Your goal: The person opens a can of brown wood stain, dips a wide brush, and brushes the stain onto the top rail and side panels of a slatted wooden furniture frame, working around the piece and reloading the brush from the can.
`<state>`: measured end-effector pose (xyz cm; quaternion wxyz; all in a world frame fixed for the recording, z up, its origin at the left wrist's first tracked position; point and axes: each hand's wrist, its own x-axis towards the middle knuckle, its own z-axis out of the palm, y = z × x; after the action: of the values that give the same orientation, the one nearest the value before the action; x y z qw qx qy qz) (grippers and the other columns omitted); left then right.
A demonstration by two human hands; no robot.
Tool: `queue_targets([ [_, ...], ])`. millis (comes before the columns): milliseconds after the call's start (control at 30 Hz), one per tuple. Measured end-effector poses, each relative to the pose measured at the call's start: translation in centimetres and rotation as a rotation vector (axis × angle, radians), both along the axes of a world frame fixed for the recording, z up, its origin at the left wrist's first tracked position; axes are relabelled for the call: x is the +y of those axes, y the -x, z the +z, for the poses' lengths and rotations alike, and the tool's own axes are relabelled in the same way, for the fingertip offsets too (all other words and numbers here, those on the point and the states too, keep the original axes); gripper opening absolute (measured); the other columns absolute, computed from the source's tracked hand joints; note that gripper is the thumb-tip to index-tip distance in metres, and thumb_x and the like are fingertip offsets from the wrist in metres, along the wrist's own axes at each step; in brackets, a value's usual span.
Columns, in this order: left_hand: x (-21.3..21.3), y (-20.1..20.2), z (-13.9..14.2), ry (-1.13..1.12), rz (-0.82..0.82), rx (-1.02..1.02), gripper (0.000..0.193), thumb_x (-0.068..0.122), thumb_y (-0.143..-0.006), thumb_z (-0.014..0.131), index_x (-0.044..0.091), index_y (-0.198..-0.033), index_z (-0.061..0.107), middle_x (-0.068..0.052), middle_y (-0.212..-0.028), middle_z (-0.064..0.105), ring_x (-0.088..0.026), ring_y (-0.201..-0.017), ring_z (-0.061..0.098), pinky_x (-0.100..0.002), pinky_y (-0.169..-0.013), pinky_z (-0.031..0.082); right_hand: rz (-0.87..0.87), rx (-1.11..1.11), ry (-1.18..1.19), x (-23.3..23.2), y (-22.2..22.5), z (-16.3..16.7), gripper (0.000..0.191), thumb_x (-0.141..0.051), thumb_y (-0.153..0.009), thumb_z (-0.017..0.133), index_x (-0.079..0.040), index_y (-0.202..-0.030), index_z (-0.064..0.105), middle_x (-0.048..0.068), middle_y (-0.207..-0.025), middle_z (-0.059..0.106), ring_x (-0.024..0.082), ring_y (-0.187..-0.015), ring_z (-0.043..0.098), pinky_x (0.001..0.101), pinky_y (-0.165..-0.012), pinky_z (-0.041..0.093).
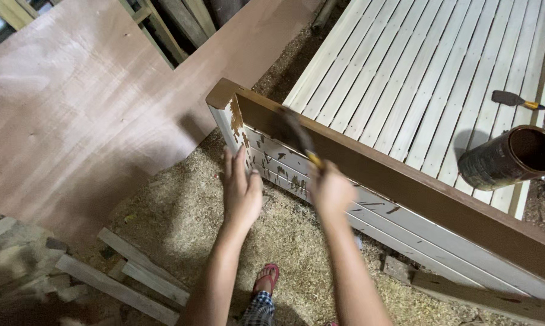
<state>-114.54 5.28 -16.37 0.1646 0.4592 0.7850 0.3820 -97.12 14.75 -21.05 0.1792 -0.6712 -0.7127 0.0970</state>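
Paintbrush, light and stiff, sits gripped by its handle in the right hand at centre frame, bristles on the brown rail. Left hand, open, rests flat against the white post; wet brown bristles look slippery, so the dry handle seems the safest hold.

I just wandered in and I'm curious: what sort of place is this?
Probably a woodworking shop: sawdust covers the floor, offcuts lie about, and the right hand brushes brown paint onto a slatted wooden frame beside a paint can.

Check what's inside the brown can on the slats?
The can lies tilted on the pale slats, mouth toward the camera. Its inner wall is coated dark brown; the bottom is in shadow, so any paint left cannot be seen.
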Motion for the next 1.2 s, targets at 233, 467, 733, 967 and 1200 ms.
queue_targets([
  [233, -0.6, 0.2, 0.8, -0.088, -0.048, 0.026, 0.061, 0.020, -0.101, 0.039, 0.005, -0.158, 0.026, -0.027, -0.169, 0.007, -0.048, -0.157, 0.003, -0.061, -0.124, 0.012, 0.248, -0.016, -0.157, 3.3, 8.3, 1.8, 0.032, -0.044, -0.094, 0.064, -0.013, -0.091, 0.068, 0.012, -0.073, 0.072, 0.033, -0.062, 0.072, 0.0478, -0.052, 0.057],
  [467, 0.0, -6.3, 1.7, -0.128, -0.079, -0.033, 0.059, 0.016, -0.097, 0.048, 0.005, -0.154, 0.038, -0.027, -0.167, 0.016, -0.044, -0.154, 0.017, -0.054, -0.124, 0.020, 0.120, -0.099, -0.121, -0.8, -9.4, 3.7, 0.037, -0.055, -0.091, 0.065, -0.020, -0.097, 0.074, 0.012, -0.071, 0.073, 0.034, -0.063, 0.072, 0.0482, -0.054, 0.057],
  [733, -1.0, -20.2, 1.5, -0.244, -0.277, -0.035, 0.058, 0.016, -0.099, 0.051, 0.002, -0.154, 0.040, -0.030, -0.168, 0.016, -0.045, -0.156, 0.018, -0.053, -0.125, 0.016, -0.059, -0.188, -0.164, -7.7, -34.6, 4.3, 0.041, -0.059, -0.090, 0.070, -0.018, -0.085, 0.076, 0.010, -0.065, 0.070, 0.034, -0.062, 0.070, 0.0473, -0.056, 0.055],
  [967, -2.7, -33.2, 1.8, -0.157, -0.375, -0.066, 0.060, 0.017, -0.099, 0.050, 0.005, -0.156, 0.036, -0.027, -0.169, 0.012, -0.041, -0.158, 0.010, -0.060, -0.123, 0.007, -0.109, -0.217, -0.223, -11.6, -54.5, 4.2, 0.041, -0.058, -0.088, 0.074, -0.017, -0.090, 0.078, 0.012, -0.069, 0.069, 0.035, -0.064, 0.069, 0.0466, -0.057, 0.054],
  [1200, -4.0, -43.8, 1.3, -0.131, -0.456, -0.105, 0.060, 0.017, -0.099, 0.048, 0.006, -0.157, 0.034, -0.025, -0.170, 0.010, -0.040, -0.158, 0.006, -0.059, -0.123, 0.005, -0.237, -0.337, -0.241, -15.2, -69.4, 3.6, 0.046, -0.060, -0.089, 0.076, -0.018, -0.108, 0.081, 0.013, -0.071, 0.071, 0.033, -0.064, 0.070, 0.0435, -0.061, 0.057],
])
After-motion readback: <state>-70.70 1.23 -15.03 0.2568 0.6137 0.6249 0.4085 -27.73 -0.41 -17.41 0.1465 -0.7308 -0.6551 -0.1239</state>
